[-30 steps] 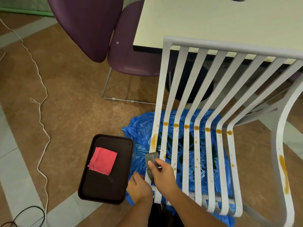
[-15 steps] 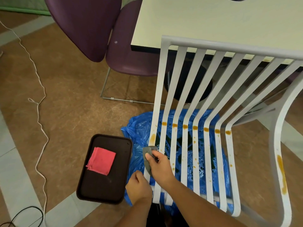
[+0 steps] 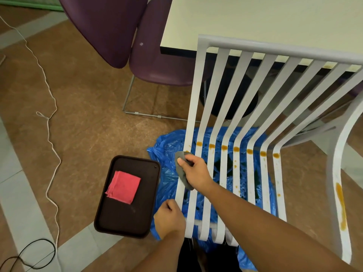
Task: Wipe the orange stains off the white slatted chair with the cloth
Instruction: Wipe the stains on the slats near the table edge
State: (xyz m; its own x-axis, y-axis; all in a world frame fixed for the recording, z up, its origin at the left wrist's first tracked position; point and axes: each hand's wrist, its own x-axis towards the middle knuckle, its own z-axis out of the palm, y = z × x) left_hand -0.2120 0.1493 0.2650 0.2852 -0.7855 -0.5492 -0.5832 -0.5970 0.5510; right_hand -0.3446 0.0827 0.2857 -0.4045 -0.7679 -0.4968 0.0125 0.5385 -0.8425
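Note:
The white slatted chair (image 3: 241,107) fills the right half of the view. A row of orange stains (image 3: 236,149) crosses its slats at the bend, with small spots lower down, and a long orange streak (image 3: 340,205) runs down the right arm. My right hand (image 3: 194,172) grips a grey cloth (image 3: 181,169) and presses it against the leftmost slat, just under the stain row. My left hand (image 3: 170,218) grips the front end of that same slat.
A dark brown tray (image 3: 125,216) with a folded pink cloth (image 3: 123,186) lies on the floor left of the chair. Blue plastic sheeting (image 3: 167,146) is spread under the seat. A purple chair (image 3: 157,55), a pale table (image 3: 255,22) and floor cables (image 3: 50,122) lie beyond.
My right hand has slid the grey cloth up the leftmost slat toward the stain row. The big orange smear on that slat no longer shows. My left hand has kept its hold.

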